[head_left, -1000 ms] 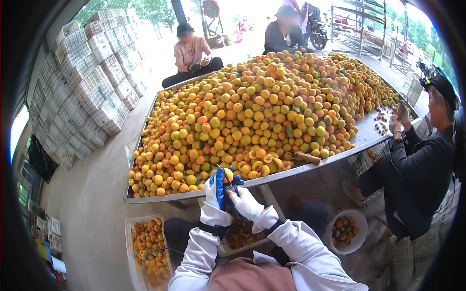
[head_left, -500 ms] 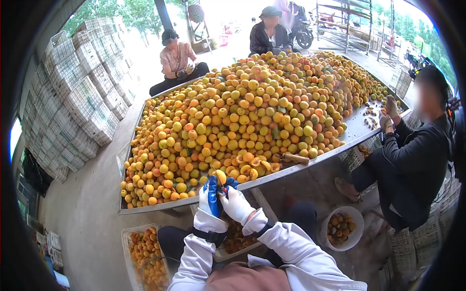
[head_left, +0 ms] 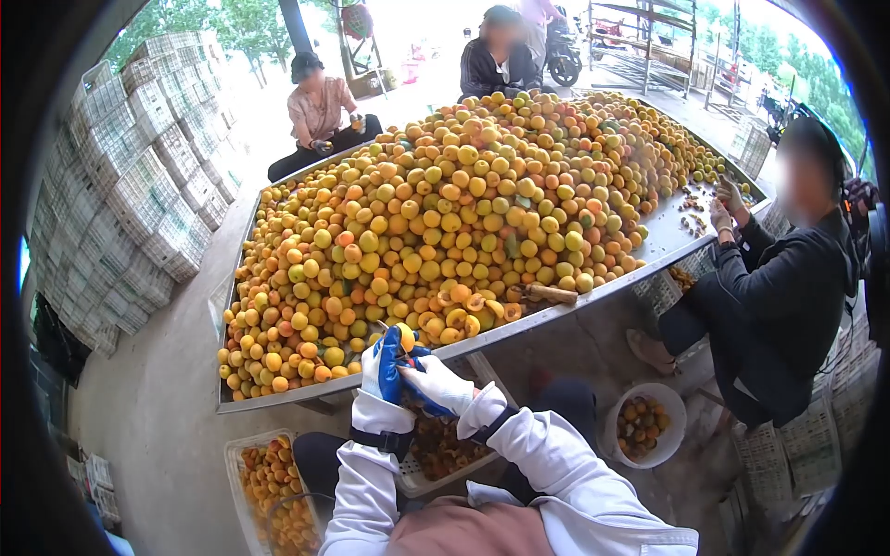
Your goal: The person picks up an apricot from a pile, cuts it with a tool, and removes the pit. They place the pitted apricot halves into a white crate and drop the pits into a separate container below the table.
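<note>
My left hand (head_left: 381, 369), in a blue-and-white glove, grips a yellow apricot (head_left: 405, 337) at the near edge of the metal table (head_left: 669, 243). My right hand (head_left: 436, 385), in a white glove, is closed against the left one and the fruit; a thin blade-like tool seems to stick out near it, too small to tell. A huge heap of apricots (head_left: 464, 213) covers the table. Several halved apricots (head_left: 468, 310) lie at the near edge.
A crate of cut fruit (head_left: 443, 449) rests on my lap, another crate of apricots (head_left: 264, 486) on the floor at left, a white bucket (head_left: 646, 428) at right. Three other people sit around the table. White crates (head_left: 139, 176) are stacked at left.
My hands and the apricot stay together at the table edge; the whole view has drifted slightly left and down as my head moved. The person at right keeps handling fruit.
</note>
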Motion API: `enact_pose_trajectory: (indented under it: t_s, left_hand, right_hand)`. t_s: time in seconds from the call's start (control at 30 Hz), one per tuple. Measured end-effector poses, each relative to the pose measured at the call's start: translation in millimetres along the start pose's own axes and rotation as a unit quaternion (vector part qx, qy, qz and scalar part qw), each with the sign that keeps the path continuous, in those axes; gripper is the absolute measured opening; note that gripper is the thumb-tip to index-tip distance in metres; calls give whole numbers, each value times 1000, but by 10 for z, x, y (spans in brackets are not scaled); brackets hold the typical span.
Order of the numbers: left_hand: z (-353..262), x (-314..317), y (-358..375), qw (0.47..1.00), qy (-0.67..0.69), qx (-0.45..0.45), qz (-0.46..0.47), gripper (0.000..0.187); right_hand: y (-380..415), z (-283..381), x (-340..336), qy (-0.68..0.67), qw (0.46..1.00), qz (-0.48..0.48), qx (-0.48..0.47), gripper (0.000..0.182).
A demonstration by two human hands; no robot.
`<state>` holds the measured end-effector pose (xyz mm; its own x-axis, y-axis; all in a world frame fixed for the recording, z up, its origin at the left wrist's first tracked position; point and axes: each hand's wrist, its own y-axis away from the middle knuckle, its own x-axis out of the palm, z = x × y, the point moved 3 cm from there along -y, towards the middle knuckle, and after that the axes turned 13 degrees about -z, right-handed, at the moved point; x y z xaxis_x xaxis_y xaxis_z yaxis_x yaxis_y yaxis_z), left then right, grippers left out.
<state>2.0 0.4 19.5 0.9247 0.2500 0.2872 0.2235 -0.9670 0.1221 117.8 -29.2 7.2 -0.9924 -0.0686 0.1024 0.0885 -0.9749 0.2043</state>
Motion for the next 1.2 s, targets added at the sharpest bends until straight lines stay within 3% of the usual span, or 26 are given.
enact_pose_trajectory:
  t_s: [0.1, 0.17, 0.2, 0.33, 0.43, 0.5, 0.53, 0.6, 0.63, 0.67, 0.7, 0.73, 0.77, 0.8, 0.87, 0.93, 0.97, 1.0, 1.03, 1.07, 1.13, 1.17, 1.2]
  left_hand:
    - [-7, 11, 22, 995, 60, -69, 29, 36]
    - [-97, 105, 114, 994, 87, -36, 51, 38]
    - [-151, 149, 169, 991, 113, -2, 73, 40]
    - [-188, 189, 209, 988, 108, 108, 20, 42]
    - [-174, 126, 166, 985, 153, 76, 24, 41]
    - [-60, 0, 32, 986, 134, 95, -5, 40]
    - [-28, -60, -7, 986, 115, 115, -34, 39]
    - [-38, -72, 89, 992, 23, 121, 18, 29]
    - [-84, -32, 143, 981, -56, 186, 31, 29]
    - [-118, 16, 219, 958, -135, 248, 44, 29]
    - [-185, 73, 296, 909, -215, 356, 34, 36]
    - [-215, 63, 311, 910, -214, 355, 34, 36]
    - [-256, 63, 331, 867, -281, 409, 41, 39]
    - [-281, 75, 351, 817, -344, 460, 47, 42]
    - [-290, 65, 386, 806, -355, 471, 56, 42]
    - [-302, 79, 416, 778, -376, 499, 74, 43]
    - [-294, 110, 437, 778, -375, 498, 74, 43]
    - [-282, 140, 454, 839, -293, 454, 65, 39]
    - [-260, 139, 461, 889, -208, 404, 57, 36]
    - [-202, 125, 447, 890, -209, 401, 57, 36]
    - [-54, 61, 340, 950, -115, 290, 16, 26]
    - [22, 24, 301, 983, -38, 179, -5, 26]
    - [23, 10, 223, 979, -24, 204, -6, 34]
  right_hand:
    - [12, -37, 74, -13, 1000, 20, -18, 31]
    - [47, -15, 84, 164, 951, -138, -223, 30]
    - [38, -56, 78, 164, 951, -139, -222, 30]
    - [101, 79, 64, 156, 942, -155, -252, 28]
    - [117, 121, 78, 114, 945, -150, -269, 25]
    - [156, 214, -17, 56, 929, -229, -286, 22]
    - [116, 220, -97, 51, 923, -257, -281, 21]
    - [-64, 154, -233, 26, 919, -279, -278, 24]
    - [-90, 198, -306, 62, 944, -228, -231, 30]
    - [-97, 225, -349, 63, 944, -228, -230, 30]
    - [-121, 209, -345, 10, 971, -156, -179, 35]
    - [-138, 217, -351, -43, 988, -82, -126, 39]
    - [-36, 357, -405, -19, 997, -46, -53, 42]
    - [19, 469, -465, -17, 997, -47, -53, 42]
    - [97, 516, -508, -17, 999, -9, 41, 41]
    - [114, 505, -492, -8, 1000, -1, 29, 39]
    - [121, 504, -452, -47, 999, 2, -1, 38]
    - [136, 497, -427, -86, 996, 6, -31, 38]
    - [108, 384, -433, -92, 996, 5, 14, 36]
    - [86, 292, -406, -92, 996, 5, 17, 36]
    - [70, 320, -330, -79, 989, -25, -121, 36]
    - [121, 367, -325, -50, 993, -38, -98, 39]
    - [119, 363, -299, -30, 990, -51, -130, 39]
